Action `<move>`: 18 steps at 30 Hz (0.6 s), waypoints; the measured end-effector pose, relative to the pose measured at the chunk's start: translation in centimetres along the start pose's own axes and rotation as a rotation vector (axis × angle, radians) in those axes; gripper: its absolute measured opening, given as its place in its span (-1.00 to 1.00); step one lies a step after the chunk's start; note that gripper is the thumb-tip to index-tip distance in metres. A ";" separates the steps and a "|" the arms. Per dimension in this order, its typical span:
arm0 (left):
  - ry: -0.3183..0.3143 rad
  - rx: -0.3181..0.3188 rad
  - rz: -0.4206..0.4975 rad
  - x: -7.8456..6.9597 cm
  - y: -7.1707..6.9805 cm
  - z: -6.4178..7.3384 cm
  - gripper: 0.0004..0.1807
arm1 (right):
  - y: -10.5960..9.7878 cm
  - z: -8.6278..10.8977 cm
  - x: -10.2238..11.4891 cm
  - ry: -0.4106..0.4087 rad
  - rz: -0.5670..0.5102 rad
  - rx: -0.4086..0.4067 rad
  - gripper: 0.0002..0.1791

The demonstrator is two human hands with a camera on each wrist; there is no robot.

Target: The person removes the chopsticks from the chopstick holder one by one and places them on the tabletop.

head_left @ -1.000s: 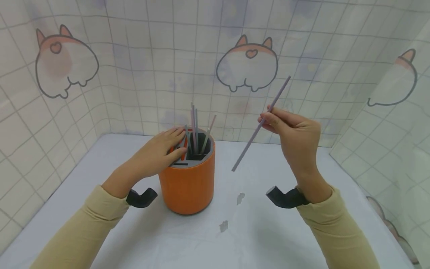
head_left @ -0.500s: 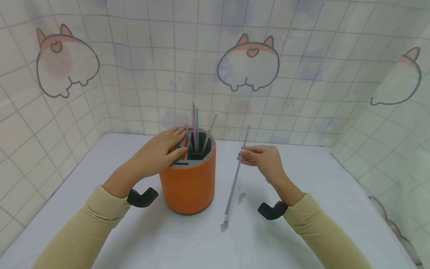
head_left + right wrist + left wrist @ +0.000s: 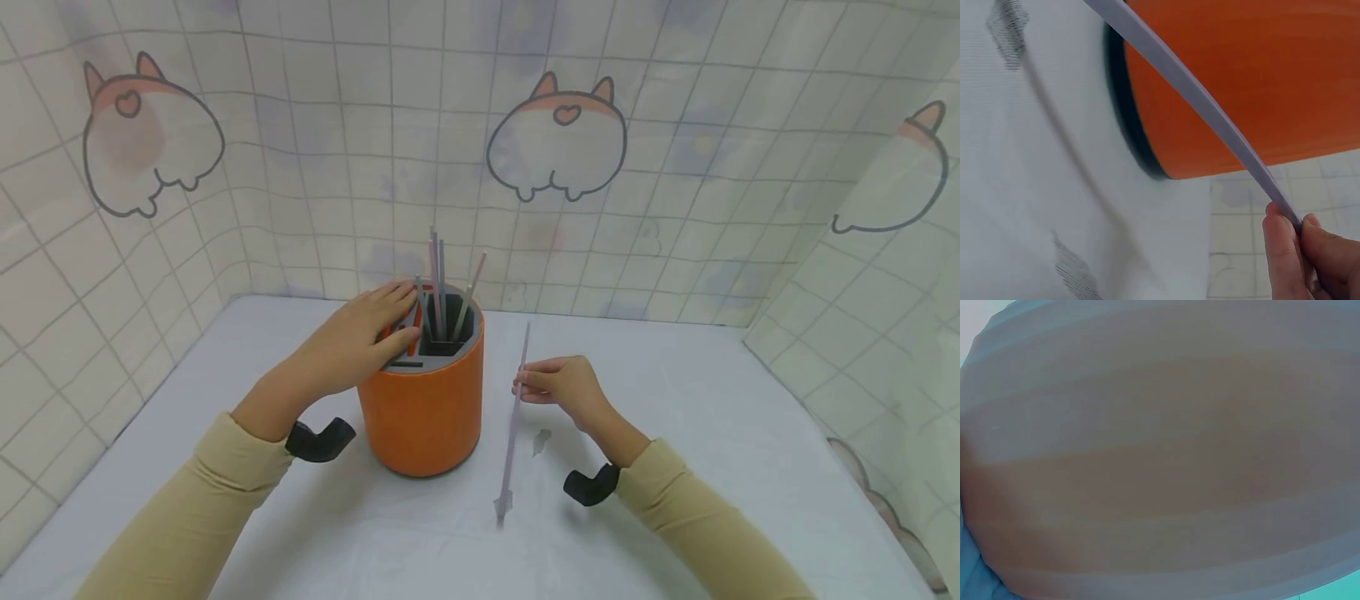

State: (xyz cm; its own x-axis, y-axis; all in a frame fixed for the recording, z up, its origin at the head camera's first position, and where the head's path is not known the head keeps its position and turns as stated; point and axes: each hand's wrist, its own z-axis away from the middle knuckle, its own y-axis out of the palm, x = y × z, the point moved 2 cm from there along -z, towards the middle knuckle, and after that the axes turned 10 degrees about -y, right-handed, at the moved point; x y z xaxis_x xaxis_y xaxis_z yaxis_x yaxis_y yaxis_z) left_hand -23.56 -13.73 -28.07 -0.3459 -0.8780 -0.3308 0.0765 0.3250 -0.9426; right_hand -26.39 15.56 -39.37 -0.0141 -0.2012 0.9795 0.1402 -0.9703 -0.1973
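The right hand (image 3: 562, 390) pinches a lavender straw (image 3: 513, 442) slantwise over the white table (image 3: 660, 375), its lower end seemingly just clear. Beside it, the left hand (image 3: 363, 337) rests, fingers extended, atop an orange pen holder (image 3: 422, 421) bearing more straws (image 3: 442, 283).

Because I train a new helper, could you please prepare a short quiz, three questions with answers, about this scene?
1. True or false: the orange holder lies on its side.
2. The left hand rests on: a) the table; b) the holder's top; c) the wall.
3. What does the right hand pinch?

Key: 1. False, it stands upright. 2. b. 3. A pale purple stick.
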 end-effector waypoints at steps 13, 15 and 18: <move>-0.006 -0.001 0.010 -0.1 -0.1 0.2 -0.29 | 1.5 0.2 -3.1 0.058 0.004 0.033 -0.72; -0.005 -0.002 0.011 -0.1 -0.1 0.2 -0.30 | 1.7 0.2 -3.5 0.070 0.020 0.026 -0.73; -0.004 -0.006 0.012 -0.2 -0.2 0.2 -0.30 | 1.8 0.1 -4.1 0.094 0.063 0.006 -0.75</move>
State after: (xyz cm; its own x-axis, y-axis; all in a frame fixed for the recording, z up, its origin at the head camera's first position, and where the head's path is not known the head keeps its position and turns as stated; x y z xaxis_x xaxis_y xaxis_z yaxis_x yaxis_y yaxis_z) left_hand -23.29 -13.73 -27.87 -0.3409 -0.8754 -0.3427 0.0755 0.3379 -0.9382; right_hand -25.95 14.62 -43.76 -0.0973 -0.2741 0.9568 0.1501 -0.9544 -0.2581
